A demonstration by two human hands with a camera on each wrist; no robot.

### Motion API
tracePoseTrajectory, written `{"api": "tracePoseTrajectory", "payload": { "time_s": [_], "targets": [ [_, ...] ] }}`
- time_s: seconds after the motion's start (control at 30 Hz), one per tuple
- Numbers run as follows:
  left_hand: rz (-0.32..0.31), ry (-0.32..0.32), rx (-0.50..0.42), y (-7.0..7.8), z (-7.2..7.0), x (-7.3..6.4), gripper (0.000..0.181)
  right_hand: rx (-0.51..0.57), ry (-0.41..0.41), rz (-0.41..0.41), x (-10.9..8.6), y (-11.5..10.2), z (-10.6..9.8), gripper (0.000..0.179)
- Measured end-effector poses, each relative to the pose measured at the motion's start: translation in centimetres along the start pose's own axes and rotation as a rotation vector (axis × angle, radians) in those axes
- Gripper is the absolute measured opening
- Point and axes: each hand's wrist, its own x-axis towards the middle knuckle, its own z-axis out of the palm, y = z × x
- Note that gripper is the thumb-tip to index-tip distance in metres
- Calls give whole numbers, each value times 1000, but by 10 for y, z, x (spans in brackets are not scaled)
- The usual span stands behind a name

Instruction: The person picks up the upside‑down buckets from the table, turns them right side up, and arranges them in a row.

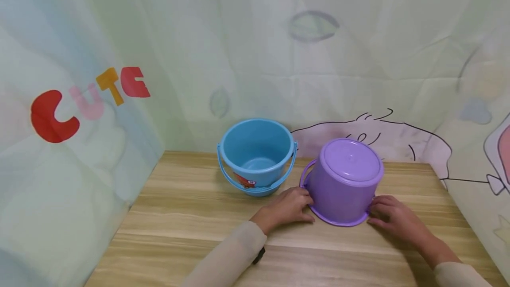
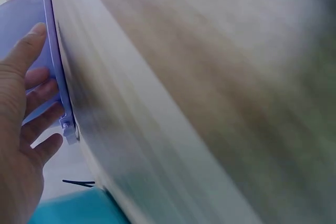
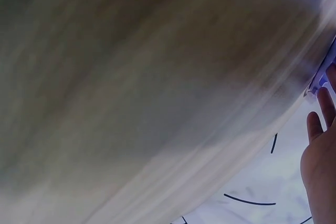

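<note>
A purple bucket [image 1: 338,196] stands upside down on the wooden table, its base facing up and its handle [image 1: 304,174] hanging at the left side. My left hand [image 1: 284,207] is at the bucket's lower left, fingertips right by the rim. In the left wrist view the fingers of that hand [image 2: 13,103] are spread loosely along the purple wall. On the opposite side, my right hand [image 1: 398,218] has its fingertips at the lower right rim. The right wrist view catches this hand [image 3: 323,166] with fingers extended towards a sliver of purple rim [image 3: 320,74].
Left of the purple bucket, a blue bucket [image 1: 275,174] stands upright with its handle down in front. Wood-grain tabletop [image 1: 179,216] extends around both. A printed curtain [image 1: 255,56] hangs behind and along the sides of the table.
</note>
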Motion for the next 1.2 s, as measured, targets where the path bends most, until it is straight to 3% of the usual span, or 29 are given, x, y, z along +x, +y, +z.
{"api": "tracePoseTrajectory", "payload": {
  "time_s": [0.33,0.53,0.87,1.1,1.2],
  "targets": [
    [-26,-30,9,1,1,8,16,-25,29,-166,8,9,8,24],
    [-37,-29,67,2,3,12,13,-40,34,-207,9,12,10,22],
    [1,23,140,1,7,13,16,-36,68,-223,9,13,13,49],
    [13,40,155,0,9,11,18,-62,26,-170,6,9,11,29],
    [19,56,158,0,9,9,16,-64,14,-150,5,7,11,28]
  ]
}}
